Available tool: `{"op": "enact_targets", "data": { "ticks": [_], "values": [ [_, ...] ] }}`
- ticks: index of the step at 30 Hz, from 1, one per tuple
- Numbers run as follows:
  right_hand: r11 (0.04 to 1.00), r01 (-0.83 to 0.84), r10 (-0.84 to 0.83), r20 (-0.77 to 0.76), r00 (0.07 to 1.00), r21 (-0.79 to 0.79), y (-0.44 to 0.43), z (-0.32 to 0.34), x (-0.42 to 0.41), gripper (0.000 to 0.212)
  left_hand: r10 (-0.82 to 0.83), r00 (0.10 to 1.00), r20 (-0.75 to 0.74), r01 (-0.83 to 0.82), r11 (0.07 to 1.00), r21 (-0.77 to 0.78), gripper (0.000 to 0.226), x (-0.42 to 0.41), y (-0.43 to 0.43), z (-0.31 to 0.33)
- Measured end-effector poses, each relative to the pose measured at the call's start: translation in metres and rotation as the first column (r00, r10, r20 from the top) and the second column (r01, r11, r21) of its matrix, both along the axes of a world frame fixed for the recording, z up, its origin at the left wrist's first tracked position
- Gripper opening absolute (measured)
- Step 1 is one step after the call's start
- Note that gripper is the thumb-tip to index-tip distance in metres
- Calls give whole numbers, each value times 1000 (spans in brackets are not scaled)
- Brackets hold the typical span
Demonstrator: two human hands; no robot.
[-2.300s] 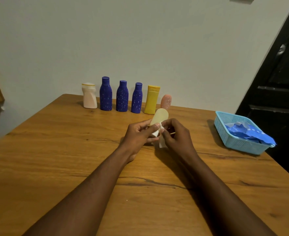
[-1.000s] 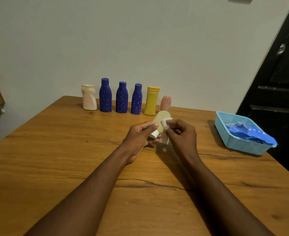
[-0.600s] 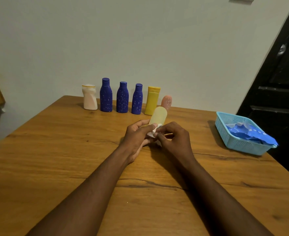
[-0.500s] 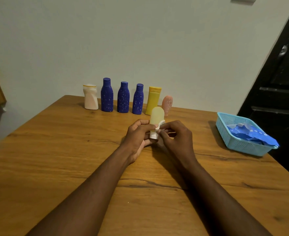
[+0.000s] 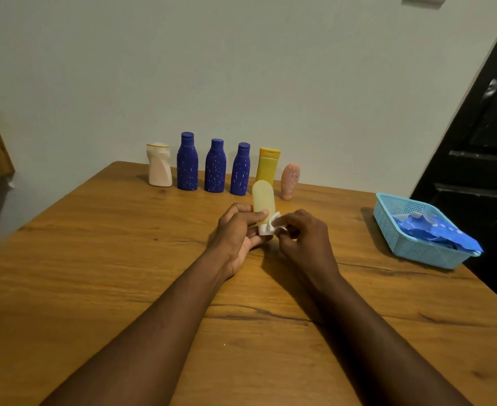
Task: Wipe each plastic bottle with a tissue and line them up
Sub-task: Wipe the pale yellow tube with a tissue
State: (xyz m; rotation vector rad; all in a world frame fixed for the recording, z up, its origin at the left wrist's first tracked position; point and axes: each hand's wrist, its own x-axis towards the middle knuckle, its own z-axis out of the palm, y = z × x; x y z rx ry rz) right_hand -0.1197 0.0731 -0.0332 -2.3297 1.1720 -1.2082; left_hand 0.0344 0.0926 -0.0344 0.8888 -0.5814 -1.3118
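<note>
Near frame centre, the left hand [image 5: 235,230] grips the pale yellow bottle [image 5: 263,197] cap-down while the right hand [image 5: 302,237] pinches a tissue [image 5: 271,226] against its cap, so wiping seems underway; next likely means standing it beside the pink bottle [image 5: 290,180] just above.

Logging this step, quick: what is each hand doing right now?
Left hand: closed around the pale yellow bottle, held cap end down.
Right hand: pinching the white tissue against the bottle's cap end.
</note>
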Motion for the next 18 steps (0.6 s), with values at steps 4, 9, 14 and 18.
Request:
{"op": "enact_targets", "data": {
  "ticks": [4,9,14,18],
  "values": [
    [999,-40,40,-15,999,-12,0,1,-2,28,-16,1000,17,16,1000,5,36,-2,0,1],
    [999,-44,45,68,997,-13,3,3,2,23,-58,998,36,58,998,2,33,-4,1,1],
    [997,57,-45,246,968,-44,-4,3,-8,22,-143,983,118,142,990,19,29,-9,4,3],
    [986,157,-131,306,943,-60,-11,8,-17,26,-211,955,209,213,977,16,28,-11,6,3]
  ]
}}
